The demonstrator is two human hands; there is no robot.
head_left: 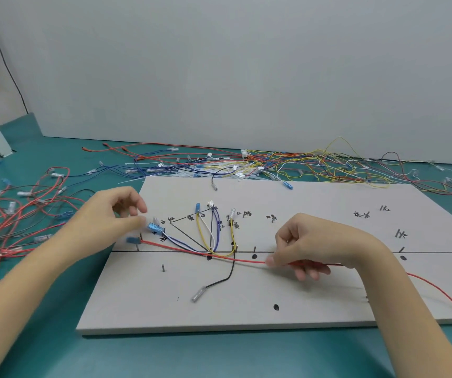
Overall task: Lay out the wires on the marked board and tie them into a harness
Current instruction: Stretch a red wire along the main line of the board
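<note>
— Nearest us, the flat grey marked board (315, 301) lies on the teal surface (55, 350), matte, with black ink lines, dots and small upright pegs. How's the long red wire (244, 259) sitting?

— It runs along the black horizontal line from the left edge toward the right and trails off the near right corner. The right hand (309, 244) pinches it between thumb and fingertip, other fingers curled. The left hand (110, 214) is blurred by the wire's blue terminal (131, 240); I can't tell whether its grip has hold of anything.

— Best way to do this step?

— I'd keep the thin, springy wire lightly taut, seat its end at the left peg, then press it down along the line beside the yellow wire loops (205, 236).

— And the loose tangle of coloured wires (301, 165)?

— Far side, beyond the board; more red ones lie left.
</note>
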